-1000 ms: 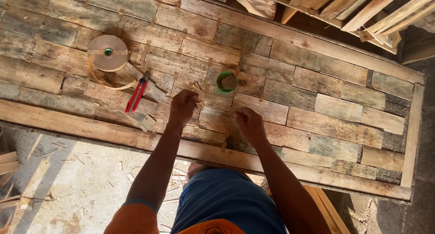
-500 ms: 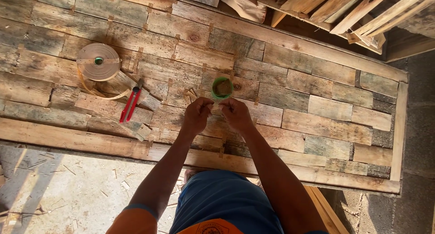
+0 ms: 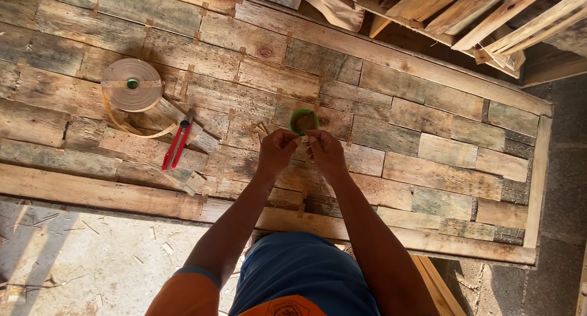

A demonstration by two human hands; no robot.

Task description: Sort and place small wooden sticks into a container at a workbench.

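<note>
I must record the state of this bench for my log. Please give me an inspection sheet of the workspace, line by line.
Surface: patchwork panel of weathered wooden boards, framed by plain planks.
Job's things: small green-rimmed round pot, just beyond the fingertips; small pale strip pieces beside it.
Clutter: tan roll of flat veneer strip with a loose tail; red-handled cutters; wood offcut.
Grippers: left hand and right hand close together, pinching something too small to tell.
Cables: nothing seen.
Surroundings: stacked wooden slats; concrete floor with wood chips.

Plank panel (image 3: pixel 428 126): tape roll (image 3: pixel 132 85), probably cutters (image 3: pixel 176 146)
</note>
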